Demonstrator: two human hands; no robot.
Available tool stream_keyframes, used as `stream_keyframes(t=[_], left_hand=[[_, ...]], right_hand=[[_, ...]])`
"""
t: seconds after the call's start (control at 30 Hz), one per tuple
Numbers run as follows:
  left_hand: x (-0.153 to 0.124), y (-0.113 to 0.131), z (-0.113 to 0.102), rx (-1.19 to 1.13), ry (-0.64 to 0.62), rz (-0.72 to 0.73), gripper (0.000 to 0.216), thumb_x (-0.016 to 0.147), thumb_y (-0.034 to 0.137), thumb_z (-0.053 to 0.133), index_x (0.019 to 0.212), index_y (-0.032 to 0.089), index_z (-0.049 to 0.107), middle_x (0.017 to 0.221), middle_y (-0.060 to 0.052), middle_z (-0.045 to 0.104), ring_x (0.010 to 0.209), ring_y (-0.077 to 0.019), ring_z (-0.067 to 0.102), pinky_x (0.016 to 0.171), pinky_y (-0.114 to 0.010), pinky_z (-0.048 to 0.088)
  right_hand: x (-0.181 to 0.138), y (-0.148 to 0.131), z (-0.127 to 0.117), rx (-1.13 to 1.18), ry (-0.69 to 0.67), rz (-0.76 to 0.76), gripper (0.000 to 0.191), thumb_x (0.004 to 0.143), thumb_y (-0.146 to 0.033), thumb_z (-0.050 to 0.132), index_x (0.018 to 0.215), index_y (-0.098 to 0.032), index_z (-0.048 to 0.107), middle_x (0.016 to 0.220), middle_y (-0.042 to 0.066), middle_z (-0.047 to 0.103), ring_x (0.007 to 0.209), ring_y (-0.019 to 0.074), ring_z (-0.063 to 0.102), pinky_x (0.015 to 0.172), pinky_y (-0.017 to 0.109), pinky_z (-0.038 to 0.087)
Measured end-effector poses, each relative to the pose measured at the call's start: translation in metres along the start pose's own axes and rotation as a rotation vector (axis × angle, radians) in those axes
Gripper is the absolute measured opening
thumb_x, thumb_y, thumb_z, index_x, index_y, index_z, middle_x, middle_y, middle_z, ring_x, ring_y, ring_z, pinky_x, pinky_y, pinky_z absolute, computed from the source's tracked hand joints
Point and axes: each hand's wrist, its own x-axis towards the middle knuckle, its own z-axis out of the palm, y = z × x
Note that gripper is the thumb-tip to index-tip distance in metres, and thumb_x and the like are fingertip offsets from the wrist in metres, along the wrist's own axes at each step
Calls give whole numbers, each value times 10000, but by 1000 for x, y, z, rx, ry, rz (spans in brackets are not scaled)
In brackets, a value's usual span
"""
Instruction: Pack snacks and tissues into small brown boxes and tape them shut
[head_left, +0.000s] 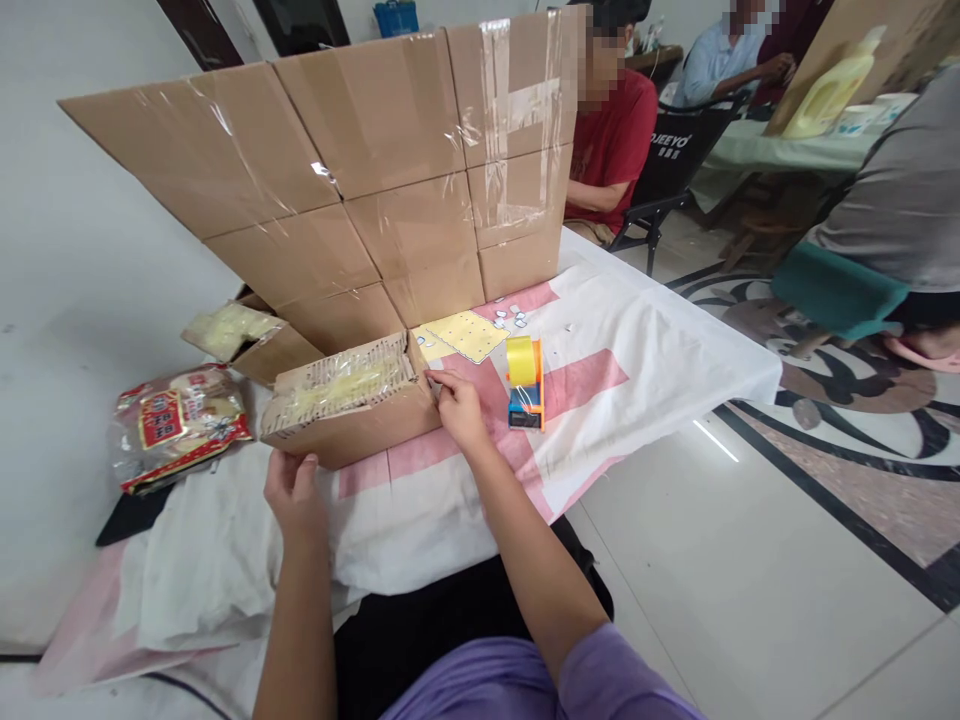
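A small cardboard box (352, 412) lies on a white and pink cloth (600, 350), its top taped with yellowish tape. My left hand (294, 492) rests against the box's near left edge, fingers curled on it. My right hand (456, 400) pinches the box's right corner, fingers together at the tape end. A tape dispenser (524, 383) with a yellow roll stands just right of my right hand. A yellow sheet with dots (466, 335) lies behind it.
A tall wall of taped cardboard boxes (375, 170) stands behind. An open box (251, 340) and a red snack bag (180, 420) sit at the left. Other people sit at the back right, beside a chair (675, 170). The tiled floor (750, 560) lies right of the cloth edge.
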Motion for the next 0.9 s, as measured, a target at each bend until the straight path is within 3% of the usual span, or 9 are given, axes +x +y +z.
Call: stream_keyframes(t=[0.2,0.37,0.5,0.67,0.9], left_hand=[[0,3,0,12,31,-30,264,809,338,648,1043,216,644,1008,-21,651,980,-186,612,916,-334,525],[-9,5,0,85,64,-41,284,811,352,638,1082,271,652,1027,-7,651,1046,-208,632,963,-381,544],[-15,6,-2,105,78,-91,249,831,317,648,1077,282,664,1025,6,659,1031,-190,632,1023,-385,515],[-18,4,-7,210,116,-149,288,832,263,660,1112,331,668,1025,30,658,1017,-183,628,1049,-380,499],[-18,1,-12,323,201,-168,259,789,260,671,1041,320,671,999,5,660,1002,-225,632,950,-392,557]], right_hand=[[-8,-16,-3,-148,-16,-27,444,865,-28,461,1109,-166,806,930,83,707,854,188,680,809,291,566],[-15,-27,-3,-78,23,5,429,901,-31,450,1093,-177,805,926,77,699,848,178,681,799,283,561],[-17,-38,-1,14,56,151,434,899,-31,453,1072,-210,808,922,56,677,836,163,667,752,269,556],[-12,-54,-9,85,-22,347,437,929,-67,468,1111,-266,812,879,32,638,811,148,647,736,266,568],[8,-57,-27,158,-124,428,427,902,-68,530,1091,-323,815,929,24,743,858,161,714,752,293,612]])
